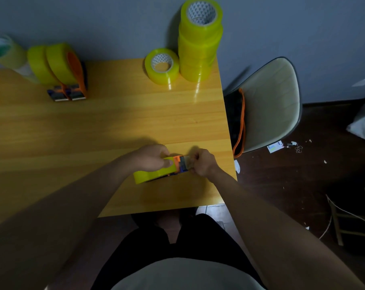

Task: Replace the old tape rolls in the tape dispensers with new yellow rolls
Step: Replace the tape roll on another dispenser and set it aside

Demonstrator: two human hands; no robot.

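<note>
While both forearms reach in from the near edge of the desk [114,126], the left hand [151,156] curls over the top of a yellow roll [154,174] seated in an orange dispenser [178,164], thumb pressed against the roll's side, knuckles up. Just right of that grip, the right hand [202,164] has its fingers bunched tight at the dispenser's cutter end, pinching what looks like the loose tape end; exactly what it holds is too small to tell. Its wrist is bent inward, so the two hands nearly meet over the dispenser, which lies on its side near the desk's right edge.

Well beyond the grip, at the far edge, stands a tall stack of yellow rolls [199,49] with a single roll [161,66] beside it. Far off to the left sit two loaded dispensers [66,72] side by side. Right of the hands, past the desk, is a pale chair [271,101].
</note>
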